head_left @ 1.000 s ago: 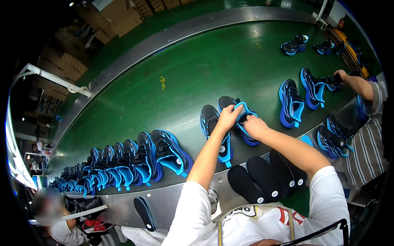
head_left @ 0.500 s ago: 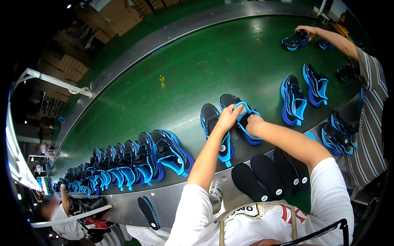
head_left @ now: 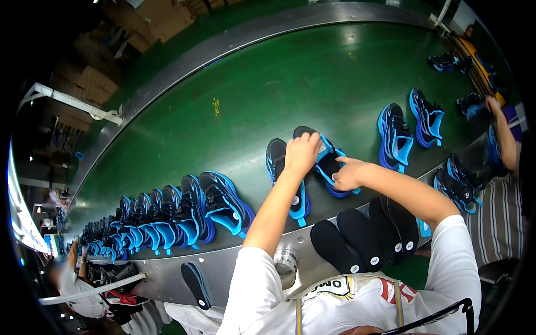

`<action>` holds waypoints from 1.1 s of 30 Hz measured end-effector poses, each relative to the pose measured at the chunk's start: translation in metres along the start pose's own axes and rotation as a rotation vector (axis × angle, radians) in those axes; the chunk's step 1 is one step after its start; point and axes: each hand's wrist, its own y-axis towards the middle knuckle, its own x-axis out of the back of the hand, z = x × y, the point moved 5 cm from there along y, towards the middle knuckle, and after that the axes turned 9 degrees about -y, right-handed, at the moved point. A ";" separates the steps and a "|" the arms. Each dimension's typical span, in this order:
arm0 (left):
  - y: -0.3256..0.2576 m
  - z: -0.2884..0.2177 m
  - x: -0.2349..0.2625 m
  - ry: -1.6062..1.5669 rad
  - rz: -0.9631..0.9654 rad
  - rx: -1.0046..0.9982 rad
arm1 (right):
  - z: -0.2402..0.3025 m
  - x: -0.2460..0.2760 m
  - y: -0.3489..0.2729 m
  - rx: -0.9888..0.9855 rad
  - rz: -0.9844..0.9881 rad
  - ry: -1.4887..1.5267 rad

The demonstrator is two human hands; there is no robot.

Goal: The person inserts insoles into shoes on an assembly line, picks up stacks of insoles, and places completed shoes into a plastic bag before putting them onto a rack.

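Note:
A black sneaker [head_left: 328, 168] with blue trim stands on the green belt, its toe pointing away from me. My left hand [head_left: 302, 154] closes on its tongue and lacing area. My right hand [head_left: 350, 173] is at the right side of its collar, with curled fingers and one digit stretched over the opening. Inside the shoe lies a dark insole with a round white label by the heel. Partly behind my left forearm stands a matching sneaker [head_left: 273, 159].
Black insoles [head_left: 357, 237] lie on the metal edge [head_left: 240, 268] before me, near a clear jar [head_left: 285, 267]. A single insole [head_left: 195, 285] lies further left. Sneakers [head_left: 226, 204] line the belt at left; another pair [head_left: 395, 134] stands right. A co-worker's arm [head_left: 504, 137] is at far right.
My left hand has shifted from the tongue's edge onto the front of the shoe. The right hand has drawn partly out of the opening. The co-worker's arm has pulled back toward the near right.

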 end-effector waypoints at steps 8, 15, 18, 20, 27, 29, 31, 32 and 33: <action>0.006 -0.009 -0.005 -0.130 0.309 0.005 | 0.010 -0.010 -0.020 -0.193 -0.550 0.199; -0.014 -0.020 0.001 -0.073 0.199 -0.145 | 0.042 -0.049 -0.085 -0.383 -1.404 0.511; -0.024 -0.031 -0.003 0.207 0.244 -0.265 | 0.044 -0.061 -0.087 -0.363 -1.427 0.516; -0.022 -0.033 -0.007 0.365 0.244 -0.308 | 0.042 -0.062 -0.086 -0.362 -1.440 0.548; 0.003 -0.022 -0.018 0.170 0.593 -0.245 | 0.033 -0.055 -0.091 -0.489 -1.355 0.613; 0.003 -0.020 -0.012 0.137 0.594 -0.201 | 0.035 -0.057 -0.112 -0.665 -1.392 0.475; 0.000 -0.019 -0.013 0.126 0.535 -0.197 | 0.015 -0.077 -0.127 -0.866 -1.429 0.473; -0.001 -0.018 -0.015 0.148 0.513 -0.197 | 0.004 -0.085 -0.135 -0.974 -1.442 0.514; 0.002 -0.020 -0.018 0.167 0.487 -0.202 | -0.012 -0.100 -0.138 -1.043 -1.435 0.548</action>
